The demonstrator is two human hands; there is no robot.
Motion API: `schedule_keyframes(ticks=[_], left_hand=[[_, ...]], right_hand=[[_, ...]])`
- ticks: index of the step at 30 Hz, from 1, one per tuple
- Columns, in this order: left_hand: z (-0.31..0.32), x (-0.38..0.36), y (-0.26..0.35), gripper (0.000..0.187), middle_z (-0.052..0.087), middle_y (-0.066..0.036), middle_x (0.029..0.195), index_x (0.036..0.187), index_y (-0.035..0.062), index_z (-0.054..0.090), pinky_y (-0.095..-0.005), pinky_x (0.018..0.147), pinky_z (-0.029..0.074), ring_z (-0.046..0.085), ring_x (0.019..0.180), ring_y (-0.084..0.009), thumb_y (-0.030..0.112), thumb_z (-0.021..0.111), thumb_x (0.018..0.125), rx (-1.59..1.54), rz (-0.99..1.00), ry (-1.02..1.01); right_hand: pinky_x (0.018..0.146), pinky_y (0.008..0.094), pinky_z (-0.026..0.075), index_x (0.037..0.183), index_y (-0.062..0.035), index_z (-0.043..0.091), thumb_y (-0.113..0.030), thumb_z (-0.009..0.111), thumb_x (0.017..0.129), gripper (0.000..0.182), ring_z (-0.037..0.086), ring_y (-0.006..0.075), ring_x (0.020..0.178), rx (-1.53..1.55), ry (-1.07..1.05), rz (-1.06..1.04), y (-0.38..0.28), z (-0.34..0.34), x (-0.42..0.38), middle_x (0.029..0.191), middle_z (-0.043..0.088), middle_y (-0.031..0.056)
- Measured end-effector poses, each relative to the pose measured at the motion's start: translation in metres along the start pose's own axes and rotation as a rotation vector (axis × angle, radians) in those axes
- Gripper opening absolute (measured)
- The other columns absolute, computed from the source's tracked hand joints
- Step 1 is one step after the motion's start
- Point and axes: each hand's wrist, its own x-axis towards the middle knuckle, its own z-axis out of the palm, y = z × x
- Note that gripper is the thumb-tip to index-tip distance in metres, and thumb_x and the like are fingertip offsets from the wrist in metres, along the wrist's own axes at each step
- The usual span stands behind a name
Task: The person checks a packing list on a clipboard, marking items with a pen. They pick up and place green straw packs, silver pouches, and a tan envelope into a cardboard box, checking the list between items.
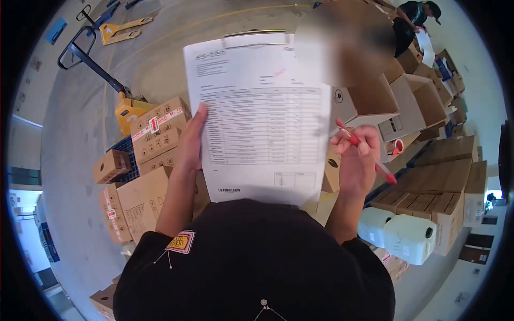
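My left hand grips the left edge of a clipboard, its thumb lying on the printed sheet. The sheet carries a table of rows, a barcode at the bottom left and a small box at the bottom right. A metal clip spans the top edge. Just right of the paper, my right hand has its fingers closed on a red pen, which slants down to the right. The pen is apart from the sheet.
Taped cartons stand at the left beside a yellow pallet jack. Open boxes and stacked cartons fill the right, with white jugs below. A person holds paper at the upper right; another area there is blurred.
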Motion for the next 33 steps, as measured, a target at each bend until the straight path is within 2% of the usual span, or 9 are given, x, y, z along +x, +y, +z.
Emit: schedule_keyframes(ticks=[4, 6, 8, 9, 15, 19, 20, 27, 33], left_hand=[[0.039, 0.005, -0.011, 0.047, 0.056, -0.013, 0.102, 0.111, -0.0063, 0.047, -0.0244, 0.073, 0.047, 0.057, 0.087, -0.0146, 0.035, 0.043, 0.089, 0.084, -0.085, -0.047], [0.060, 0.010, -0.015, 0.047, 0.057, -0.013, 0.101, 0.110, -0.0062, 0.047, -0.0240, 0.072, 0.047, 0.058, 0.085, -0.0142, 0.036, 0.043, 0.088, 0.145, -0.130, -0.101], [0.079, 0.014, -0.020, 0.048, 0.057, -0.013, 0.101, 0.110, -0.0062, 0.047, -0.0239, 0.072, 0.047, 0.058, 0.084, -0.0140, 0.036, 0.043, 0.088, 0.170, -0.147, -0.126], [0.088, 0.016, -0.023, 0.049, 0.057, -0.013, 0.101, 0.110, -0.0061, 0.047, -0.0238, 0.072, 0.047, 0.058, 0.083, -0.0139, 0.037, 0.043, 0.088, 0.193, -0.147, -0.152], [0.143, 0.036, -0.053, 0.049, 0.057, -0.013, 0.100, 0.110, -0.0062, 0.047, -0.0233, 0.073, 0.047, 0.058, 0.084, -0.0138, 0.037, 0.042, 0.088, 0.232, -0.133, -0.161], [0.183, 0.050, -0.073, 0.048, 0.057, -0.013, 0.099, 0.109, -0.0062, 0.047, -0.0233, 0.073, 0.047, 0.058, 0.084, -0.0135, 0.037, 0.041, 0.089, 0.286, -0.167, -0.209], [0.162, 0.047, -0.066, 0.048, 0.057, -0.013, 0.099, 0.109, -0.0061, 0.047, -0.0233, 0.072, 0.047, 0.058, 0.084, -0.0134, 0.037, 0.041, 0.089, 0.270, -0.156, -0.217], [0.186, 0.056, -0.085, 0.049, 0.057, -0.013, 0.098, 0.108, -0.0060, 0.048, -0.0236, 0.072, 0.047, 0.059, 0.083, -0.0138, 0.038, 0.040, 0.089, 0.252, -0.156, -0.215], [0.208, 0.060, -0.097, 0.050, 0.058, -0.014, 0.098, 0.108, -0.0064, 0.048, -0.0238, 0.073, 0.047, 0.059, 0.084, -0.0149, 0.039, 0.040, 0.088, 0.263, -0.116, -0.173]], right_hand=[[0.091, 0.0328, 0.033, 0.102, 0.0011, 0.040, -0.007, 0.058, 0.077, 0.032, 0.057, 0.0199, 0.089, -0.262, -0.011, -0.127, -0.017, 0.000, -0.002, 0.084, 0.061, 0.0150], [0.087, 0.0301, 0.037, 0.099, 0.0011, 0.042, 0.000, 0.059, 0.075, 0.029, 0.057, 0.0193, 0.090, -0.295, 0.055, -0.090, -0.019, -0.003, -0.005, 0.083, 0.061, 0.0147], [0.081, 0.0277, 0.041, 0.095, 0.0004, 0.042, 0.005, 0.057, 0.075, 0.026, 0.057, 0.0189, 0.091, -0.492, 0.097, -0.089, -0.013, -0.018, -0.009, 0.085, 0.060, 0.0157], [0.074, 0.0249, 0.043, 0.093, -0.0005, 0.040, 0.006, 0.056, 0.074, 0.025, 0.056, 0.0163, 0.085, -0.508, 0.112, -0.119, -0.013, -0.023, -0.009, 0.086, 0.057, 0.0144], [0.066, 0.0215, 0.039, 0.090, -0.0016, 0.039, 0.004, 0.054, 0.071, 0.025, 0.046, 0.0105, 0.069, -0.614, 0.187, -0.278, -0.027, -0.085, 0.001, 0.079, 0.049, 0.0087], [0.064, 0.0205, 0.038, 0.090, -0.0017, 0.040, 0.004, 0.054, 0.071, 0.025, 0.045, 0.0097, 0.068, -0.659, 0.214, -0.244, -0.045, -0.127, 0.015, 0.078, 0.048, 0.0080], [0.063, 0.0203, 0.038, 0.088, -0.0016, 0.041, 0.005, 0.055, 0.070, 0.023, 0.045, 0.0094, 0.067, -0.666, 0.214, -0.254, -0.037, -0.107, 0.011, 0.077, 0.048, 0.0076], [0.057, 0.0202, 0.038, 0.078, -0.0015, 0.047, 0.006, 0.058, 0.066, 0.018, 0.048, 0.0104, 0.063, -0.714, 0.254, -0.243, -0.050, -0.142, 0.031, 0.069, 0.051, 0.0074], [0.066, 0.0259, 0.035, 0.076, -0.0065, 0.052, 0.002, 0.063, 0.062, 0.019, 0.053, 0.0143, 0.058, -0.889, 0.179, -0.276, -0.054, -0.163, 0.046, 0.065, 0.057, 0.0054]])
